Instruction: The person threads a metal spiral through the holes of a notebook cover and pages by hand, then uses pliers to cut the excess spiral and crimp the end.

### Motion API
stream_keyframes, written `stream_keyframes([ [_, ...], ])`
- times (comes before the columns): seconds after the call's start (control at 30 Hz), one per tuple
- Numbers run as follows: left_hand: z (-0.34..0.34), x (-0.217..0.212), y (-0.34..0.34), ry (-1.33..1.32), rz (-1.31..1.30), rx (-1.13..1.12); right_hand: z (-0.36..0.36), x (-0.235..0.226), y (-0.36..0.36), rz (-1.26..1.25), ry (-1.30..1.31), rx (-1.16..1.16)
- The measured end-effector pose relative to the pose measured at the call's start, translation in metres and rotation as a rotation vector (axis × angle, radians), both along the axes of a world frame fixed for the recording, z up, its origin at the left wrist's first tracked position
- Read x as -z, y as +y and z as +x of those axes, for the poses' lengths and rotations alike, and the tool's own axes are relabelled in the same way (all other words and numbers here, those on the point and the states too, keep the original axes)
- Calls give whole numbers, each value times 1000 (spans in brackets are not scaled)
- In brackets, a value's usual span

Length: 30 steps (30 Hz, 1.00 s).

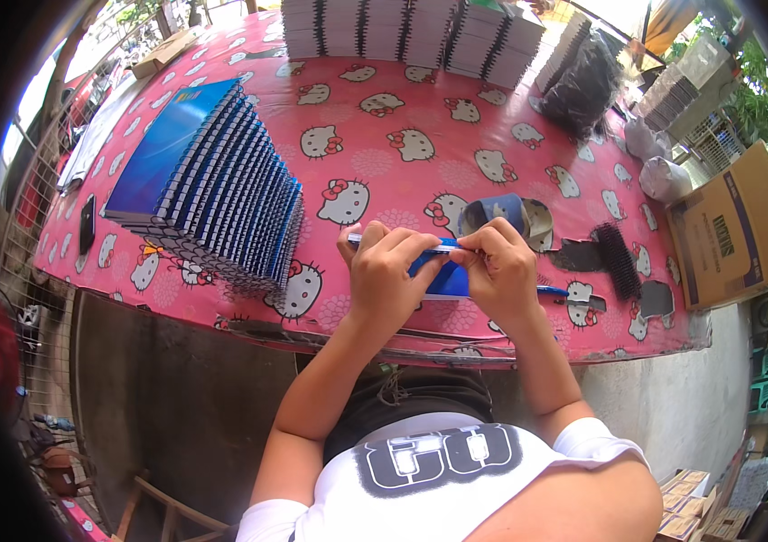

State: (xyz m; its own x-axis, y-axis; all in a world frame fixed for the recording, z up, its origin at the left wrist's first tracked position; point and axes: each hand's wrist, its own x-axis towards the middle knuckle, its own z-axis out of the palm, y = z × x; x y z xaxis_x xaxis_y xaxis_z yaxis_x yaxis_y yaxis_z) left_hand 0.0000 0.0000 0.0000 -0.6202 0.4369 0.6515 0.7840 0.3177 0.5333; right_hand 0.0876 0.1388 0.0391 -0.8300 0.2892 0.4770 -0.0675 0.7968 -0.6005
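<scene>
At the centre of the frame a thin blue-covered notebook is held edge-up between both hands, just above the near edge of the table. The left hand is closed around its left part, fingers curled over the top edge; the right hand pinches the same edge with fingertips drawn together, as if a binding were being worked along it. Whether a wire coil is already seated on this notebook cannot be told, since the fingers cover the edge.

Just behind the hands a dark blue cap lies on the pink cartoon-cat-patterned tablecloth. To the right of centre a black comb-like strip of binding wire rests beside dark flat scraps.

At the left of the frame a long fanned row of blue spiral-bound notebooks lies overlapped; these appear finished, which suggests a good share of the work is done. Along the upper edge, stacks of white spiral-bound pads stand side by side, and it cannot be told whether they are complete. A black plastic bag sits at the upper right, near two knotted grey bags. A brown cardboard box stands at the right edge, off the table.
</scene>
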Motion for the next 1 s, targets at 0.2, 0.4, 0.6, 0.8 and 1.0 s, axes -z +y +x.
stream_keyframes([
  [0.2, 3, -5, -5, 27, 5, 56, 4, 1, 94, 228, -40, 13],
  [0.4, 0, -7, 15, -14, 47, 127, 5, 63, 181, 484, -189, 73],
  [0.6, 4, -9, 23, -50, 74, 56, 6, 45, 142, -589, -44, -291],
  [0.8, 0, -9, 20, -58, 33, 83, -6, 35, 144, -593, -139, -452],
  [1.0, -4, -11, 9, -87, 64, 40, -11, 20, 120, -622, -185, -366],
])
